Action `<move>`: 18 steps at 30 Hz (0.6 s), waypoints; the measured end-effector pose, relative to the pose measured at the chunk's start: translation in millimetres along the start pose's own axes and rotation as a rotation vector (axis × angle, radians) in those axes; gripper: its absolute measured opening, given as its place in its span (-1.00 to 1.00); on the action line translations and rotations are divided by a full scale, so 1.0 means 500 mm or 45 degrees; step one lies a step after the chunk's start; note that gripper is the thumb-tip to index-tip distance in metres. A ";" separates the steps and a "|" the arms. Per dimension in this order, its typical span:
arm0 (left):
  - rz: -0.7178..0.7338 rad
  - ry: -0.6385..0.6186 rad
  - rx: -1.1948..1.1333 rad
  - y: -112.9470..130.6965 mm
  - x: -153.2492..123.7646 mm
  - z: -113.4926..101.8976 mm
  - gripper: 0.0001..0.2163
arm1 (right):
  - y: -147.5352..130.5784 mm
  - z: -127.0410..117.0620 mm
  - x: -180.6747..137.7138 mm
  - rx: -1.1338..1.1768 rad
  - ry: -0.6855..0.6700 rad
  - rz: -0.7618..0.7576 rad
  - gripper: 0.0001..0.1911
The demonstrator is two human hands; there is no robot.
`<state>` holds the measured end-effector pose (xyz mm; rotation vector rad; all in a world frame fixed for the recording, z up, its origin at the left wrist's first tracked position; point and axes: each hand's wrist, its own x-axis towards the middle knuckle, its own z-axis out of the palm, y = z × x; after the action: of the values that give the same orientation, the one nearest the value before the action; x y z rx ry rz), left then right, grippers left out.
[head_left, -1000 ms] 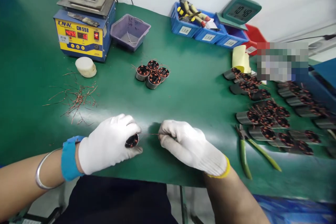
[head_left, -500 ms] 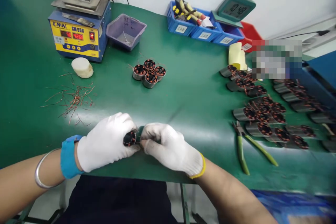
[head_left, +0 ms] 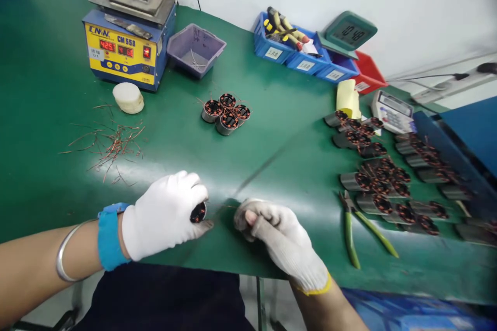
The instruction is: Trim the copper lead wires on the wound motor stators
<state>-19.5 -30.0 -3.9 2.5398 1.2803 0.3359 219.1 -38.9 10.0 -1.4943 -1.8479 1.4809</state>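
Observation:
My left hand (head_left: 166, 217), in a white glove, is wrapped round a wound motor stator (head_left: 198, 212); its dark ring end with copper windings faces right. To the right of it, my right hand (head_left: 272, 232), gloved with a yellow cuff, is closed in a pinch. A thin wire (head_left: 228, 206) shows faintly at its fingertips, towards the stator. Beyond the hands, several stators (head_left: 227, 121) stand upright in a cluster with loose wire ends. Green-handled cutting pliers (head_left: 351, 227) lie open on the green table, right of my right hand.
Copper wire scraps (head_left: 114, 145) lie at left, near a white round block (head_left: 128, 98). Behind are a blue-yellow solder pot (head_left: 120, 57), a purple bin (head_left: 198, 54) and blue tool bins (head_left: 274, 51). Many stators (head_left: 382, 176) lie at right, near a calculator (head_left: 394, 111).
My right hand has drawn away to the right from the stator, still pinched. My left hand keeps hold of the stator. The whole view has shifted slightly.

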 end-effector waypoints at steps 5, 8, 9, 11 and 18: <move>0.031 -0.021 -0.013 0.001 0.003 -0.007 -0.80 | -0.021 0.030 -0.026 -0.852 0.017 -0.359 -0.78; 0.104 -0.065 -0.009 0.002 0.004 -0.007 -0.80 | -0.031 0.053 -0.051 -0.919 -0.137 -0.610 -0.77; 0.121 -0.066 -0.008 0.001 0.004 -0.005 -0.80 | -0.035 0.052 -0.055 -0.877 -0.205 -0.622 -0.76; 0.133 -0.042 0.008 -0.001 0.003 0.003 -0.80 | -0.046 0.036 -0.052 -0.753 -0.297 -0.550 -0.81; 0.183 0.047 0.034 -0.007 0.006 0.017 -0.82 | -0.087 -0.005 0.034 -0.518 -0.257 0.029 -0.75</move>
<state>-17.5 -26.9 -12.9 2.6670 1.1248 0.3997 192.5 -18.7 42.9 -1.5884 -2.3727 1.3640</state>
